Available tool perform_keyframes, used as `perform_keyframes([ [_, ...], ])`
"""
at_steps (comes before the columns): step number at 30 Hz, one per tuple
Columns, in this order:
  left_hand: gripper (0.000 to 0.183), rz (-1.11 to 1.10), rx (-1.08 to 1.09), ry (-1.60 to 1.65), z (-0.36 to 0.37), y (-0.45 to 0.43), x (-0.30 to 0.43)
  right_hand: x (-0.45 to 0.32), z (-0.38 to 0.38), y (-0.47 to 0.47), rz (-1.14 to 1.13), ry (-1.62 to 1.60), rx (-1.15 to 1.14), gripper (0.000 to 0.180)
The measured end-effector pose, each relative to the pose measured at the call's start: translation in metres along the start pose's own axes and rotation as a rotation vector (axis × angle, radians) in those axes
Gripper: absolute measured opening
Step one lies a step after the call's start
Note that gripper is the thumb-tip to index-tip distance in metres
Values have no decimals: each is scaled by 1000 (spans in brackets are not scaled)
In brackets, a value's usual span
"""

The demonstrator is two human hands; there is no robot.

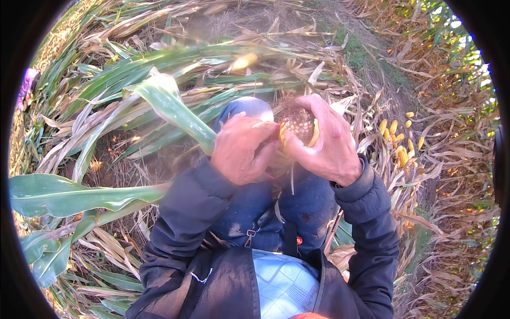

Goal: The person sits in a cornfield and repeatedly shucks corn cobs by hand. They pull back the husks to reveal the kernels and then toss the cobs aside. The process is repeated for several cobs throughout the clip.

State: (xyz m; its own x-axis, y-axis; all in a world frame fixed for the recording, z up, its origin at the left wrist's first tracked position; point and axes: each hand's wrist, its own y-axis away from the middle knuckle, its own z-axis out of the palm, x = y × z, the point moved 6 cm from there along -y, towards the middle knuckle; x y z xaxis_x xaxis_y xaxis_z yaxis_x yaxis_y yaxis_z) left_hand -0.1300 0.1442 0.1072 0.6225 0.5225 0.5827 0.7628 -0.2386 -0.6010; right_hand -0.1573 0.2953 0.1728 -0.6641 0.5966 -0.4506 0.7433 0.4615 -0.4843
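Observation:
An ear of corn (299, 127) with pale yellow kernels and dark brown silk at its tip is held by my right hand (327, 143), fingers curled around it. Close on its left is my left hand (249, 147), fingers bent, pinching a strip of pale husk (263, 124) beside the ear. The lower part of the ear and its husk are partly hidden by the hands. Both hands are above my knees in blue trousers. A long green corn leaf (179, 115) reaches up to my left wrist.
Several husked ears of corn (402, 156) lie on dry husks at the right. One more ear (244, 62) lies ahead among cut stalks. Broad green leaves (79, 197) spread at the left. Standing corn plants line the right edge. Pink patterned cloth (26, 88) shows at the far left.

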Motion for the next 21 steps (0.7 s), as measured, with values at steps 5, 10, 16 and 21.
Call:
perform_keyframes([
  [5, 28, 37, 19, 72, 7, -1, -6, -5, -8, -5, 76, 64, -94, 27],
  [10, 26, 46, 41, 109, 14, 1, -9, -14, -16, -20, 61, 159, -233, 21],
  [16, 27, 21, 12, 87, 15, 2, -8, -16, -11, -49, -2, 198, -531, 31],
  [21, 27, 12, -51, 126, 16, 1, -7, -11, -4, -71, -30, 142, -870, 39],
])
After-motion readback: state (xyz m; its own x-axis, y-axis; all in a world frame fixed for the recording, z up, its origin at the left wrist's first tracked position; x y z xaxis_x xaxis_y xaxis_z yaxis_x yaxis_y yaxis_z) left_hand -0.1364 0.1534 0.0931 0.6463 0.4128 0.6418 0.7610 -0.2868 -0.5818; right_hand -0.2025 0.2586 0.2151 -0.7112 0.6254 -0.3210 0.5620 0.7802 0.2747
